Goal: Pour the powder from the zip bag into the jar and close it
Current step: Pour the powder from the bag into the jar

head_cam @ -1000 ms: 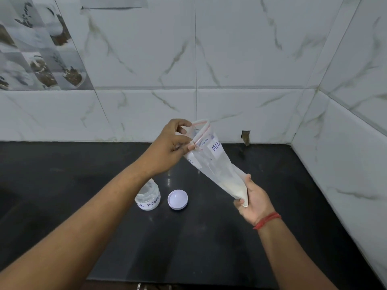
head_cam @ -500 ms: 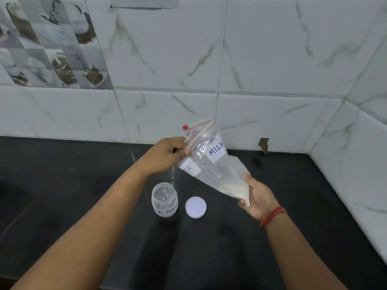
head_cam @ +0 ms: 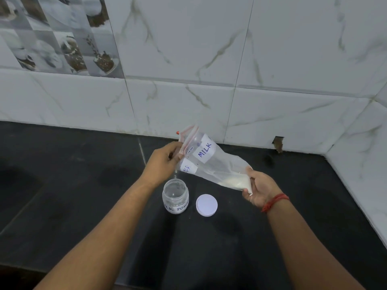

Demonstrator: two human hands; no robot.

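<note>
A clear zip bag (head_cam: 211,164) with white labels, one reading "MILK", hangs in the air between both hands above the counter. My left hand (head_cam: 163,162) pinches its red zip end, which points up and to the left. My right hand (head_cam: 258,189) grips the lower corner, where white powder (head_cam: 235,182) has gathered. Just below my left hand stands a small clear jar (head_cam: 175,195) with a handwritten label, its mouth uncovered. The jar's white lid (head_cam: 206,205) lies flat on the counter to its right.
The black stone counter (head_cam: 83,195) runs to a white marble-tiled wall (head_cam: 188,59) behind and a side wall at the right. A small hole (head_cam: 278,143) shows at the base of the back wall. A red thread is tied around my right wrist.
The bag has come down lower and tilted flatter, closer above the jar. My left hand has shifted down along the zip end. The camera view has moved, so jar and lid sit nearer the centre.
</note>
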